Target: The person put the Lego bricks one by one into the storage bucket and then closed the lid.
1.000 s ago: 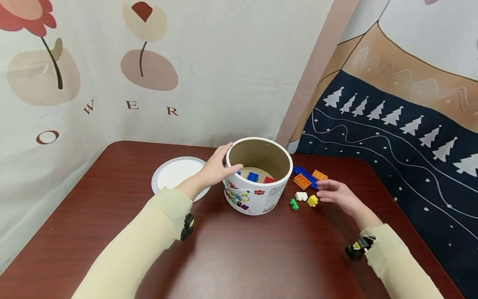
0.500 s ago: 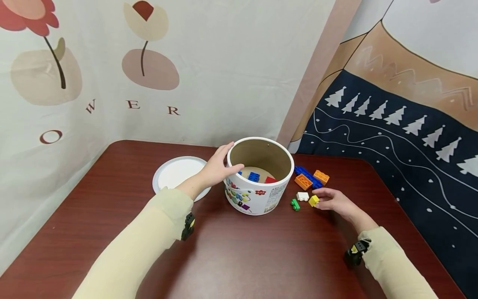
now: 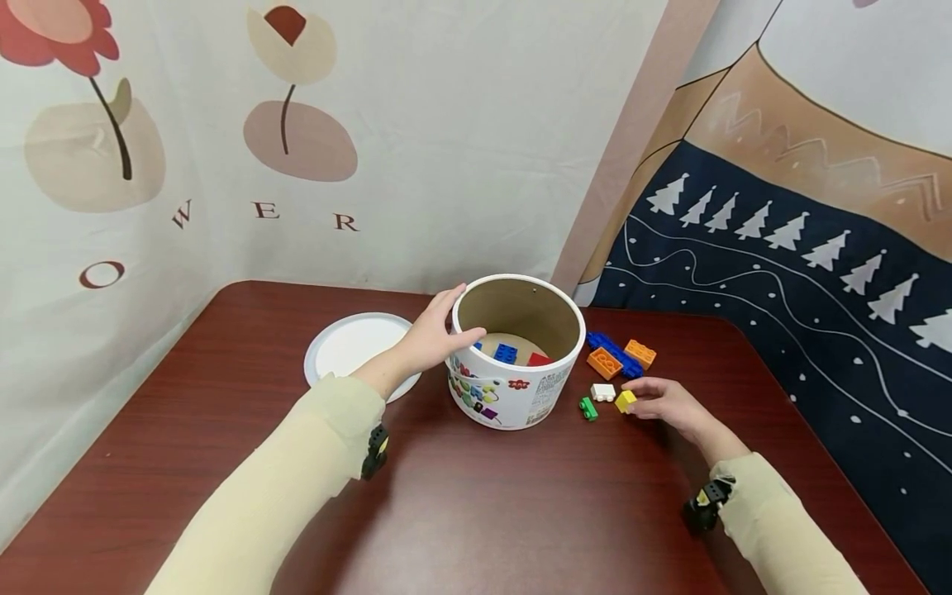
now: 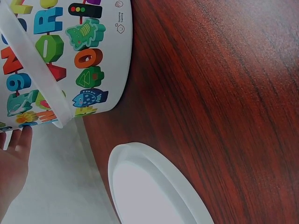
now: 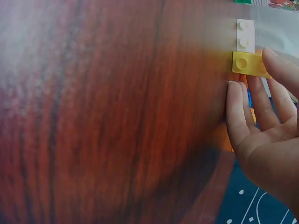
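Note:
My left hand [image 3: 435, 335] holds the rim of a white round bucket [image 3: 546, 397], its fingers along the left side and its thumb at the front edge. Inside the bucket lie blue bricks [image 3: 506, 353] and a red brick [image 3: 539, 359]. To the right of it, my right hand [image 3: 669, 405] pinches a small yellow toy brick [image 3: 625, 402] between thumb and fingers. Two studs of the yellow brick [image 5: 241, 63] show in the right wrist view. A white brick [image 3: 603, 392] and a green brick [image 3: 588, 408] lie just left of that hand.
Behind the right hand lie two orange bricks [image 3: 605, 363] and a long blue piece [image 3: 628, 364]. A white round lid [image 3: 357, 343] rests on the table [image 3: 476, 504], left of the bucket. Printed cloths [image 3: 446, 165] hang behind the table and along its right side.
My right hand has moved slightly left and down from beside the bricks, and its thumb and fingers have closed on the yellow brick. The left hand stays on the bucket's rim.

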{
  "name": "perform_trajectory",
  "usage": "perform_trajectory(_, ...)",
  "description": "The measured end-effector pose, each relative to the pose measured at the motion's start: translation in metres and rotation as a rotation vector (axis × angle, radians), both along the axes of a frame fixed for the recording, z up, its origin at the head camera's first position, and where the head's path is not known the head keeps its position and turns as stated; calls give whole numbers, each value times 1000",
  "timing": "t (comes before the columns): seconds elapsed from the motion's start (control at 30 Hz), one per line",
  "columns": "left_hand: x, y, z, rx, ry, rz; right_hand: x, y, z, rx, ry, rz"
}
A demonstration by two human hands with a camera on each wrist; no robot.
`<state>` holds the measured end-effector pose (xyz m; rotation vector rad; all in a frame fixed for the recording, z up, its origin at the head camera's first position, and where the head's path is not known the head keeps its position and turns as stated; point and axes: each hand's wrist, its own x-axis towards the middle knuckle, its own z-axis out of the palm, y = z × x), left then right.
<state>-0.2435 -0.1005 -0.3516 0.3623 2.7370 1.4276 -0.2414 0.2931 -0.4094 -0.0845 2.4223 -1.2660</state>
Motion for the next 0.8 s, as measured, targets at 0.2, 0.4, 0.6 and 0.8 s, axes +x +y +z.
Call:
perform_trajectory(0.2, -1, 0, -2, 1, 9, -4, 1, 0, 3, 4, 15, -14)
perform_trajectory(0.4, 0, 0, -1, 3, 11, -6, 2, -2, 11, -131, -48, -62)
perform_trajectory(0.6, 2, 1, 1, 5, 10, -3, 2, -5, 23, -188, -41, -62)
perform_trajectory(0.8, 1, 1, 2, -5, 22, -7, 1, -7, 36, -200, 11, -47)
